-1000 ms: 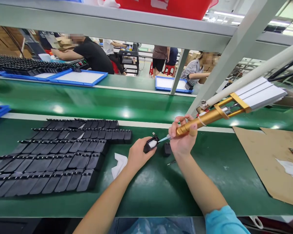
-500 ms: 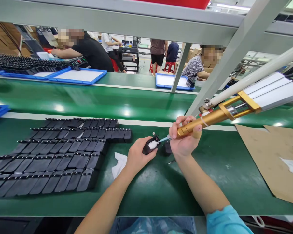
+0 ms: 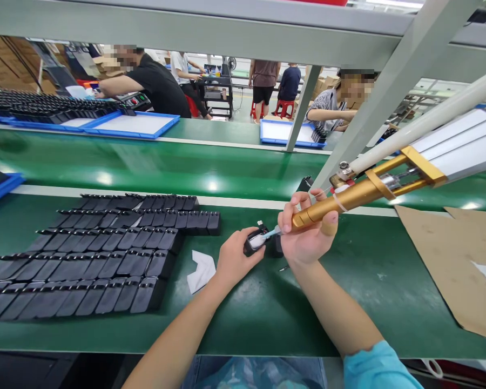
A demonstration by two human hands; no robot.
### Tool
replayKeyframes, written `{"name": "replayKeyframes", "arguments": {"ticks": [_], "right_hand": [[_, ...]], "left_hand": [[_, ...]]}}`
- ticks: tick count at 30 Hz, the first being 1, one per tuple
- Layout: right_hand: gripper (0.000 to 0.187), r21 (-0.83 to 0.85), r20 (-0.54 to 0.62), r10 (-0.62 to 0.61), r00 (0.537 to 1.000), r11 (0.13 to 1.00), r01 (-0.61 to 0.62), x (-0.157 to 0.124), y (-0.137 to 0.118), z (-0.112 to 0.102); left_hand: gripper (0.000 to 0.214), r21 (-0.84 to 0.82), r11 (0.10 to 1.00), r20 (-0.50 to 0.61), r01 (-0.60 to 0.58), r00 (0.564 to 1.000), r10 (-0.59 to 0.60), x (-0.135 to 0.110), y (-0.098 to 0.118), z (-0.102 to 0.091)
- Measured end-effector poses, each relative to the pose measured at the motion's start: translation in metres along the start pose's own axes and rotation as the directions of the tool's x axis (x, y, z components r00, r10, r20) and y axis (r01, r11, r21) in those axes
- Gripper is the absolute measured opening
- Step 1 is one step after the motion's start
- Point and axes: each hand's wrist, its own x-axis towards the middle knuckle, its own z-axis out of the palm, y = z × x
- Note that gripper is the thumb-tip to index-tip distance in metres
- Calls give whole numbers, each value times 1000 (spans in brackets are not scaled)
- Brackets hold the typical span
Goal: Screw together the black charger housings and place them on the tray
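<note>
My left hand (image 3: 234, 260) is closed round a small black part (image 3: 254, 242) with a white patch on top, held just above the green table. My right hand (image 3: 306, 234) grips a gold dispensing tool (image 3: 340, 200) whose thin pale tip (image 3: 271, 233) touches the white patch. The tool's body runs up and right to a white and gold bracket. A second small black part (image 3: 277, 246) stands on the table right behind the tip, partly hidden by my right hand.
Rows of black parts (image 3: 101, 254) lie on the green mat at left. A white wipe (image 3: 201, 270) lies beside them. Brown cardboard (image 3: 453, 259) covers the right. Beyond the green conveyor (image 3: 146, 165), other people sit behind blue trays (image 3: 133, 125). A grey frame post (image 3: 372, 102) slants overhead.
Both hands stay together on the part. The tip has shifted a little along the white patch, and my head has moved slightly, so the scene sits a bit differently.
</note>
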Motion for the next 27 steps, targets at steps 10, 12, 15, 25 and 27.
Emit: {"name": "replayKeyframes", "arguments": {"ticks": [10, 12, 15, 25, 27], "right_hand": [[32, 58, 106, 18, 994, 998, -24, -14, -8, 8], [32, 58, 113, 16, 994, 998, -22, -15, -9, 9], [33, 35, 93, 18, 995, 999, -22, -16, -9, 9], [43, 11, 53, 54, 997, 998, -55, -11, -8, 7], [43, -5, 46, 49, 998, 999, -49, -9, -7, 6]], "left_hand": [[37, -169, 962, -91, -212, 976, 199, -5, 11, 1], [37, -157, 962, -114, -225, 971, 208, -5, 11, 0], [37, -133, 962, -113, -236, 968, 222, -6, 10, 0], [41, -89, 981, -66, -170, 984, 164, -6, 5, 0], [39, -65, 988, -30, -138, 990, 137, -4, 4, -1]]}}
